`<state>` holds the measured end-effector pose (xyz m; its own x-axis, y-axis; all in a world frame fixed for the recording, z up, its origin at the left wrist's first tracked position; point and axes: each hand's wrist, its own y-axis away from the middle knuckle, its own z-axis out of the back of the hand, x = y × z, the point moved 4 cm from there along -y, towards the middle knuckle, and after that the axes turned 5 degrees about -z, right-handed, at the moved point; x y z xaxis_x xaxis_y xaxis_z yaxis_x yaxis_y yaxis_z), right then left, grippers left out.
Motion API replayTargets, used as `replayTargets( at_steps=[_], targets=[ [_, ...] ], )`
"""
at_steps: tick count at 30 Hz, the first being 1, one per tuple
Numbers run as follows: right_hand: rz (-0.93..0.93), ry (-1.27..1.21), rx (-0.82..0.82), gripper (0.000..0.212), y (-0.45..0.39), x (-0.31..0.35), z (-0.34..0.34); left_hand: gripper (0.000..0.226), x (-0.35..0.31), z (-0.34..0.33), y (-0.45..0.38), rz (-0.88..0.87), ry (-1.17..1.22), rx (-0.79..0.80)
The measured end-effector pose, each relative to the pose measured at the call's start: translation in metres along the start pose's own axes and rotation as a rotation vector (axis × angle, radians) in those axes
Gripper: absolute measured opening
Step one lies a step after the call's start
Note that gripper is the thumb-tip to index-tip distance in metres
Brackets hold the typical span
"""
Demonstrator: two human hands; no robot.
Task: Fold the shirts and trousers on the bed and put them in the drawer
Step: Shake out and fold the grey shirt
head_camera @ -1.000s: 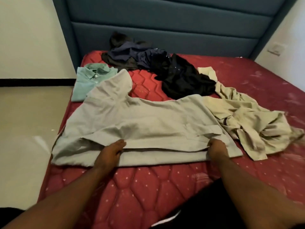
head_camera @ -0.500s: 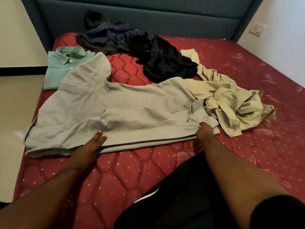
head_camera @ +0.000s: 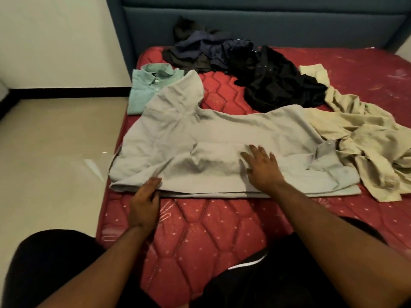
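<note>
On red bed (head_camera: 222, 230), grey shirt (head_camera: 222, 134) flat, btm edge folded, creased.

I found no text, label, brand, number or sign that I could read anywhere in the head view. The red mattress (head_camera: 213, 230) carried only a stitched pattern with small pale dots, and I saw no lettering on any of the clothes lying on it.
</note>
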<state>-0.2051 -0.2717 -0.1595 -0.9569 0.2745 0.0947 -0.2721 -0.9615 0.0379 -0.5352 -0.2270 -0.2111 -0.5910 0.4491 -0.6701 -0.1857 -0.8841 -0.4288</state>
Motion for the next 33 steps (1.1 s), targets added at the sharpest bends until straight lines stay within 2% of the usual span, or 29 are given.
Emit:
replayTargets(
  at_steps=[2, 3, 5, 6, 8, 11, 17, 21, 22, 25, 27, 29, 31, 33],
  targets=[
    [0.128, -0.089, 0.045, 0.062, 0.003, 0.048, -0.020, 0.035, -0.003, 0.006, -0.003, 0.001, 0.032, -0.025],
    [0.159, -0.094, 0.118, 0.064, 0.006, 0.068, -0.036, 0.034, -0.002, 0.012, -0.005, -0.028, 0.045, -0.029],
    [0.124, -0.036, 0.272, 0.067, 0.013, 0.076, -0.068, 0.037, -0.001, 0.022, -0.005, -0.065, 0.038, -0.053],
    [0.102, -0.019, 0.294, 0.068, 0.012, 0.078, -0.076, 0.042, 0.008, 0.032, -0.005, -0.040, 0.004, -0.070],
    [0.070, 0.006, 0.301, 0.068, 0.012, 0.068, -0.076, 0.050, 0.022, 0.043, -0.009, 0.099, -0.030, -0.074],
    [0.046, 0.021, 0.329, 0.072, 0.012, 0.067, -0.070, 0.041, 0.041, 0.058, -0.016, 0.259, -0.051, 0.027],
    [-0.042, -0.042, 0.396, 0.083, 0.010, 0.060, -0.068, 0.024, 0.071, 0.098, -0.020, 0.592, -0.207, -0.110],
    [-0.042, -0.009, 0.383, 0.086, 0.008, 0.064, -0.065, 0.014, 0.074, 0.102, -0.016, 0.680, 0.071, -0.169],
    [-0.035, -0.002, 0.349, 0.089, 0.009, 0.067, -0.063, 0.012, 0.073, 0.099, -0.017, 0.723, 0.158, -0.167],
    [0.064, -0.021, 0.177, 0.091, 0.012, 0.096, -0.057, 0.026, 0.077, 0.087, -0.013, 0.850, 0.404, -0.068],
    [0.157, -0.054, 0.123, 0.093, 0.015, 0.123, -0.057, 0.020, 0.076, 0.087, -0.015, 0.820, 0.407, -0.064],
    [0.221, -0.036, 0.130, 0.091, 0.016, 0.146, -0.059, 0.014, 0.072, 0.096, -0.022, 0.763, 0.394, -0.135],
    [0.220, -0.043, 0.148, 0.083, 0.011, 0.161, -0.062, 0.023, 0.070, 0.105, -0.031, 0.756, 0.575, -0.259],
    [0.189, -0.071, 0.183, 0.078, 0.006, 0.167, -0.066, 0.026, 0.071, 0.106, -0.034, 0.810, 0.698, -0.267]
  ],
)
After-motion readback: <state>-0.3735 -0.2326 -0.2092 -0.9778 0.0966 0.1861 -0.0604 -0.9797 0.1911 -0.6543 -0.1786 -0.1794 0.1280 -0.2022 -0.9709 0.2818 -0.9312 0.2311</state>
